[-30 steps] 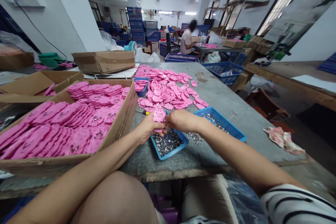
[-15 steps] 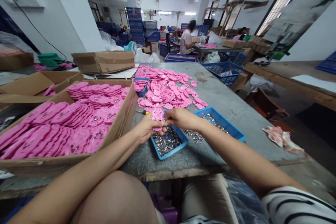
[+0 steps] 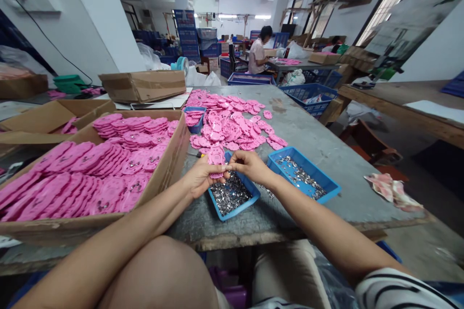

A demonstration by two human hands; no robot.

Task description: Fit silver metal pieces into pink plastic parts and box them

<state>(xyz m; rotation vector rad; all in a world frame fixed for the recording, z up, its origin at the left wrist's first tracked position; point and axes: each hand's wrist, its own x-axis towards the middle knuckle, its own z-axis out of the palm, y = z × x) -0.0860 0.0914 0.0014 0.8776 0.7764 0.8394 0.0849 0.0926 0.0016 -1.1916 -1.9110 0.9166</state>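
My left hand (image 3: 200,176) is closed on a pink plastic piece (image 3: 216,155) with a scalloped edge, held upright above the table. The fingertips of my right hand (image 3: 247,164) are pinched together at the piece's right edge; whatever small part they hold is hidden. Below both hands stands a blue tray (image 3: 222,216) full of small shiny metal parts (image 3: 232,195). To its right, a second blue tray (image 3: 328,184) holds more of these metal parts, thinly spread. Behind my hands lies a loose heap of pink pieces (image 3: 232,128).
A cardboard box (image 3: 177,154) packed with rows of pink pieces stands at left. A small blue bin (image 3: 197,128) with pink pieces sits beside the heap. A crumpled cloth (image 3: 393,190) lies at the table's right edge. Further back, a person (image 3: 257,53) sits at another table.
My right forearm has lowered slightly, and its wrist has shifted left, showing more of the right tray. The pink piece has turned and moved a little left. Both hands stay together.
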